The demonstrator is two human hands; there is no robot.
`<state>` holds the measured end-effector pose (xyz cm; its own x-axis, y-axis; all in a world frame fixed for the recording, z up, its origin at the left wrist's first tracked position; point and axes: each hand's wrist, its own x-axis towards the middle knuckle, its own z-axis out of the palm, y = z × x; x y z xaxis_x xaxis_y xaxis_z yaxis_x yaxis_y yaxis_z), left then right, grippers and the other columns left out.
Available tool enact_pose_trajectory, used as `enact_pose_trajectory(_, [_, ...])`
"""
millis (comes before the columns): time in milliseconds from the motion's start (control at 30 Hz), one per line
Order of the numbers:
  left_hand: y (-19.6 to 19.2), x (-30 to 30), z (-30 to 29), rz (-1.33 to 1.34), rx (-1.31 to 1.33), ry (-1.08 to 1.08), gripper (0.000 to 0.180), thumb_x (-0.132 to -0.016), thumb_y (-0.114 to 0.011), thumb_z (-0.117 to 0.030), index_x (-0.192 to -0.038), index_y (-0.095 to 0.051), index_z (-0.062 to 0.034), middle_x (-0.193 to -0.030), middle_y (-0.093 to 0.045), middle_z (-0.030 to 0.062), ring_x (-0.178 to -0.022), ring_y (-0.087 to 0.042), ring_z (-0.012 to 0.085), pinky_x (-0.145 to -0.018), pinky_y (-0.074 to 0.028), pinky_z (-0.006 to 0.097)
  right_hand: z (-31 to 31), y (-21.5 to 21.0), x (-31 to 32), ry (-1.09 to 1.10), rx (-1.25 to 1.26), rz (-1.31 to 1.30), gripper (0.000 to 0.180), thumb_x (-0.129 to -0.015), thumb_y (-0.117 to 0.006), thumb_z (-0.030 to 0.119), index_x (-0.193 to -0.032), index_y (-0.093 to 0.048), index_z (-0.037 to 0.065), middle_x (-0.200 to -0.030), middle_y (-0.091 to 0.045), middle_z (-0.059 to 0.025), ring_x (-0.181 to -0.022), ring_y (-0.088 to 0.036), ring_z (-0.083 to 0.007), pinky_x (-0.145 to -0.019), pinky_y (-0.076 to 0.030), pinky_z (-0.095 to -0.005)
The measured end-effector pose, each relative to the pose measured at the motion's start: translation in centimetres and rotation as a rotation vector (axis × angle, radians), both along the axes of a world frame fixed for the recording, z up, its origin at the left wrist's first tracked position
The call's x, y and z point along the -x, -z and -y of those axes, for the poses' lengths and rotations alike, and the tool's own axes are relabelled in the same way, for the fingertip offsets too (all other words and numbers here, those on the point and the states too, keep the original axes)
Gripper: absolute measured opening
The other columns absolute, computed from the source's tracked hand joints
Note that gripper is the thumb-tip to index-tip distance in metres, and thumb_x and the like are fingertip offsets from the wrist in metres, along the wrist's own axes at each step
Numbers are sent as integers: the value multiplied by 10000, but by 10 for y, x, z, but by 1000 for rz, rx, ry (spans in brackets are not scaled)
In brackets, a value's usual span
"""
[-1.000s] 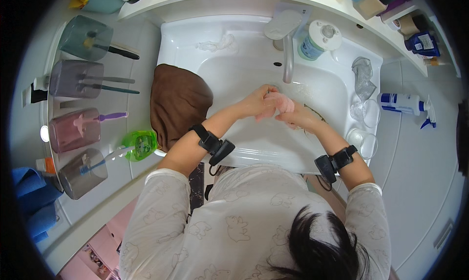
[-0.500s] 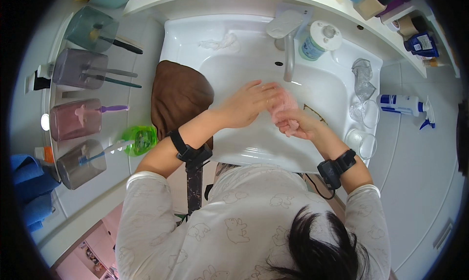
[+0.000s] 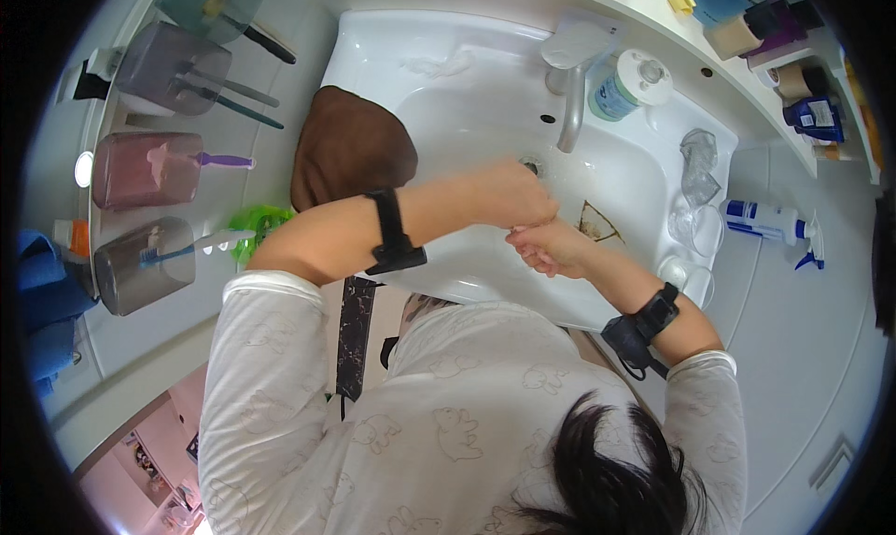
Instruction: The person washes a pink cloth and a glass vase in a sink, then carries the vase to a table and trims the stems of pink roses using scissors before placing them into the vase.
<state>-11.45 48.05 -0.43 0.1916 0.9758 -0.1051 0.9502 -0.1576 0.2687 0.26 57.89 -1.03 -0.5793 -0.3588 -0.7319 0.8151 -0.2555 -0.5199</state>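
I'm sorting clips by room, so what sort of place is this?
Most likely a home bathroom: there is a white washbasin with a metal tap, a toothbrush in a grey see-through cup at the left, and a pump bottle beside the tap.

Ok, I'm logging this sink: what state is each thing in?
Left hand: blurred, grip unclear
Right hand: curled, contents unclear
Brown cloth: draped, rumpled
Clear plastic: crumpled
Faucet: flow unclear
Teal bottle: white top on
Spray bottle: trigger head on
Blue towel: bunched
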Motion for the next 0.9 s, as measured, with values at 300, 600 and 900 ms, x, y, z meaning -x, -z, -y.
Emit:
enact_pose_trajectory(300, [58,-22,-11,156,138,-355,64,-499,-580,-111,-442,-554,-125,-546,-577,73,-553,-579,270,-459,-435,365,2,63,-2,-170,-1044,-501,244,-685,-618,194,-866,-582,35,-716,-615,-135,-646,-592,-199,-591,-451,-296])
enact_pose_trajectory(600, [40,6,36,683,-24,-480,360,-731,-570,-126,-1079,-514,-52,-1026,-548,137,-938,-514,284,-763,-424,319,-18,54,-2,-18,-699,-801,762,-606,-735,118,-1213,-296,-19,-1077,-484,-138,-979,-505,-192,-790,-435,-301])
enact_pose_trajectory(900, [-40,4,67,762,-352,-860,252,-764,-507,-39,-1014,-530,-24,-968,-538,97,-875,-525,198,-756,-421,289,-16,11,20,-57,-809,-1011,932,-621,-733,247,-1303,-158,-22,-1256,-311,-205,-1150,-344,-310,-942,-305,-369])
